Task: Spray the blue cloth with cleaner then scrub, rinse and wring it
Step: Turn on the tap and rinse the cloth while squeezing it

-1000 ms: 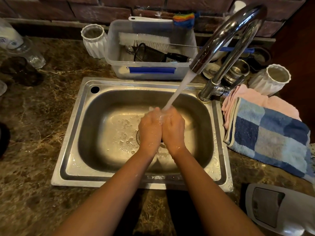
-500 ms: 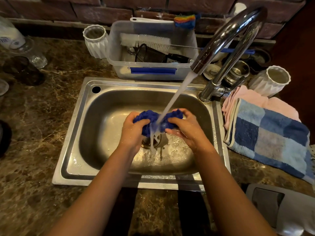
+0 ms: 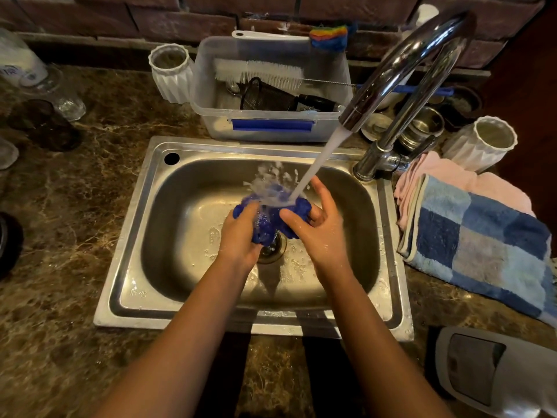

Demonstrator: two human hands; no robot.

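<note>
The blue cloth (image 3: 269, 222) is bunched into a wet wad over the drain of the steel sink (image 3: 126, 267). My left hand (image 3: 241, 236) grips its left side. On the right side my right hand (image 3: 316, 227) holds it with the thumb pressed in and the fingers spread upward. Water from the chrome tap (image 3: 404, 64) streams down onto the top of the cloth and splashes off it.
A clear plastic tub (image 3: 271, 128) with brushes and a strainer stands behind the sink. Folded pink and blue checked towels (image 3: 482, 236) lie to the right. White ribbed cups (image 3: 171, 73) flank the tub. A grey-white device (image 3: 494, 372) lies at the front right. Glasses stand at left.
One second ago my hands were pressed together under the stream. They then opened out with the cloth, and now bunch it closer together under the water, which splashes more.
</note>
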